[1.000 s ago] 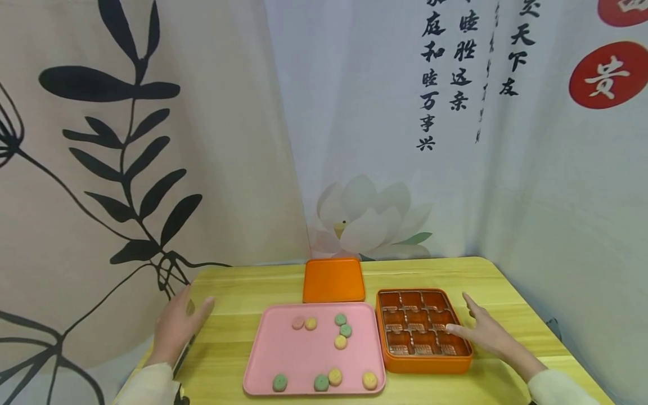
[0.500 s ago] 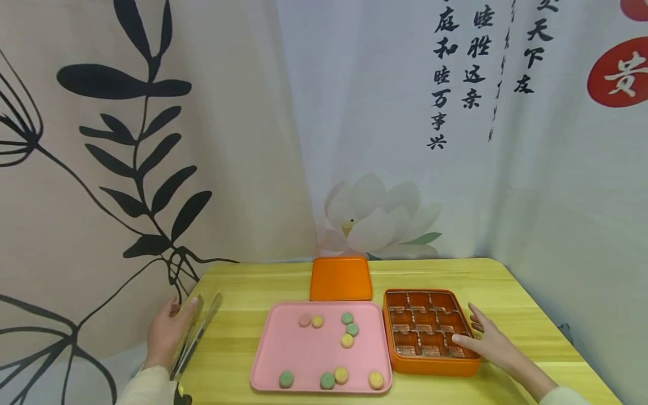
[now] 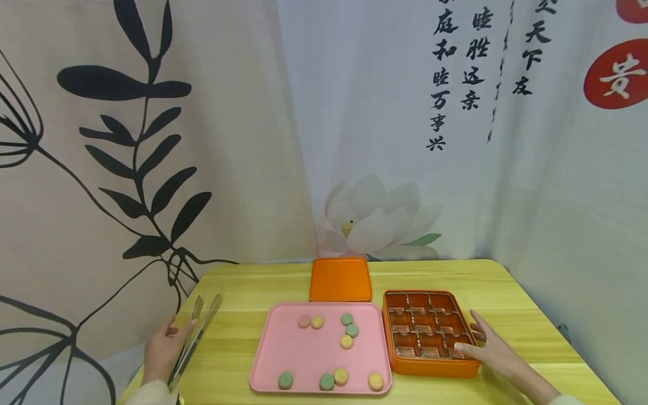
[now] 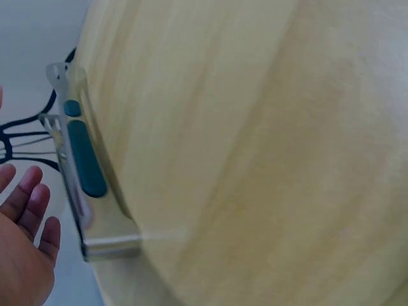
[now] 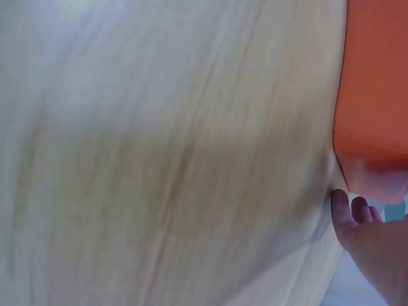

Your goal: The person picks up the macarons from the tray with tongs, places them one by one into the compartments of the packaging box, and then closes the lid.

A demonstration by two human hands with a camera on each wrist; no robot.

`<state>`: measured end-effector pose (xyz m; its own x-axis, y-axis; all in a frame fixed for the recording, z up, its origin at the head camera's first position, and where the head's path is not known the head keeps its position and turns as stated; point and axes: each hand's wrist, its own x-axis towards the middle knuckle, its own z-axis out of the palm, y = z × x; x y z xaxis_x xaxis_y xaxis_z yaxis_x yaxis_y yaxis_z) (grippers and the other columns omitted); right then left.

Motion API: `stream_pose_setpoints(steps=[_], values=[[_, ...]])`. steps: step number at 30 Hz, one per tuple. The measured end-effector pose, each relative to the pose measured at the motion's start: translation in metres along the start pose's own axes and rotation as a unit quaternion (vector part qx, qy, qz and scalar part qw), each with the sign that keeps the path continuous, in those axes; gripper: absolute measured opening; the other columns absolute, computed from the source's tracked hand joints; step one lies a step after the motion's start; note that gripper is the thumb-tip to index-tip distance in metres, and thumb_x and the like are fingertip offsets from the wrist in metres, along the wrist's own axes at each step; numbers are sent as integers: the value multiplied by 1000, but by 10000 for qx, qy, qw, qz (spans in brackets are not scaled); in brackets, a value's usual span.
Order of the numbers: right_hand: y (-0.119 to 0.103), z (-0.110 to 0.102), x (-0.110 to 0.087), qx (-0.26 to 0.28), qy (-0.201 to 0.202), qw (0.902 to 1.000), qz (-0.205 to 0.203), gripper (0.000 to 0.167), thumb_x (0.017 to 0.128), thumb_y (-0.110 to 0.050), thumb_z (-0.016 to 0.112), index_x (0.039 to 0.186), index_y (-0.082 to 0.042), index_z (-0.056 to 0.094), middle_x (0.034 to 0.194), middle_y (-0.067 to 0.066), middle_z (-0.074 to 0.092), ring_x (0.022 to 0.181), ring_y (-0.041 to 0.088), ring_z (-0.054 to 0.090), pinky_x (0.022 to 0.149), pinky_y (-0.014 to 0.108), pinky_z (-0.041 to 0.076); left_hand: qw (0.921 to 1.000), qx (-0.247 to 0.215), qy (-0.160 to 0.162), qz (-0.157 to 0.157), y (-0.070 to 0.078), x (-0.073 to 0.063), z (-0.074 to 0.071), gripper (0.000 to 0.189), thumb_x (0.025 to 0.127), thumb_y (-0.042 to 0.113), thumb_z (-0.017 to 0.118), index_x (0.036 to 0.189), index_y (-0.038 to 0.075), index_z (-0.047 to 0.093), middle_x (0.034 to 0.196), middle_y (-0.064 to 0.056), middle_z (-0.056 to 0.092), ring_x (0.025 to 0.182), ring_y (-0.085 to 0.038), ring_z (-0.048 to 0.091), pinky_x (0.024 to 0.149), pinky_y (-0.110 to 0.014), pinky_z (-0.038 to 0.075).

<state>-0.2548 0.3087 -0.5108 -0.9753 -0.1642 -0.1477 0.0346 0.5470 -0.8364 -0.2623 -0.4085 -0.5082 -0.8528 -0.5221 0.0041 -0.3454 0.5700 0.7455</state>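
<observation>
**Loose hands at tongs and box**

The left hand (image 3: 163, 350), fingers slack, holds nothing; it is beside the tongs (image 4: 86, 159) on the bench (image 3: 263, 281)'s left edge. The right hand (image 3: 493, 351) is spread, thumb over the box (image 3: 432, 368)'s rim, fingers alongside; contact is unclear. The box sits right of the tray (image 3: 298, 351) of sweets (image 3: 376, 381).

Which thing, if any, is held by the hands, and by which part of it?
The left hand holds nothing, beside the metal tongs. Whether the right hand grips the orange nine-compartment box at its right rim cannot be told.
</observation>
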Motion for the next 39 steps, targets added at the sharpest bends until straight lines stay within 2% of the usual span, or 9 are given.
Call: stream_pose_setpoints(steps=[7,14,19,23,28,33,35,39], values=[[-3,10,0,151,47,9997,-165,103,93,-31,69,157,-1,-5,151,42,12,133,60,24,98,65,37,9997,221,33,-44,-16,-8,0,98,88,64,62,143,-13,35,123,-36,48,107,-47,51,86,-59,42],[-7,19,1,419,-110,9989,-180,107,89,-30,73,158,-4,-5,155,38,3,137,60,17,102,67,31,9984,263,-482,-149,-31,-10,-8,112,83,73,60,144,-16,30,123,-37,47,105,-47,52,84,-59,44],[-3,18,1,345,-170,9991,-184,108,88,-30,74,157,-2,-4,153,40,9,134,59,26,101,65,34,9981,267,-554,-70,-39,-12,-5,108,85,69,61,144,-16,30,122,-35,48,105,-46,52,84,-58,45],[0,15,-1,414,-227,9987,-209,108,88,-29,75,157,-1,-3,153,40,9,132,58,31,102,64,34,9983,245,-532,67,-37,-13,-1,104,87,64,63,143,-18,31,120,-34,50,103,-43,54,83,-55,46],[8,6,-8,341,-313,9989,-80,108,89,-30,73,157,-3,-7,154,41,2,133,61,26,99,67,35,9972,220,-682,227,-26,-11,10,99,88,58,65,142,-18,32,123,-35,50,107,-45,54,89,-58,43],[13,2,-10,320,-358,9988,-6,108,91,-31,72,157,-4,-10,153,42,3,131,60,32,97,65,38,9966,173,-754,292,-19,-9,14,94,88,55,68,141,-16,36,126,-35,51,110,-47,53,92,-59,42],[13,2,-9,335,-383,9987,-9,108,91,-31,71,157,-5,-10,153,42,3,131,60,32,97,66,38,9968,179,-737,252,-21,-10,13,93,88,54,69,141,-15,38,127,-35,51,111,-46,53,92,-59,42],[10,6,-5,233,-473,9986,34,108,92,-33,70,157,-7,-11,153,41,-1,133,64,21,95,70,35,9968,297,-699,237,-28,-14,7,93,87,55,69,140,-14,40,125,-33,53,109,-45,54,89,-58,44]])
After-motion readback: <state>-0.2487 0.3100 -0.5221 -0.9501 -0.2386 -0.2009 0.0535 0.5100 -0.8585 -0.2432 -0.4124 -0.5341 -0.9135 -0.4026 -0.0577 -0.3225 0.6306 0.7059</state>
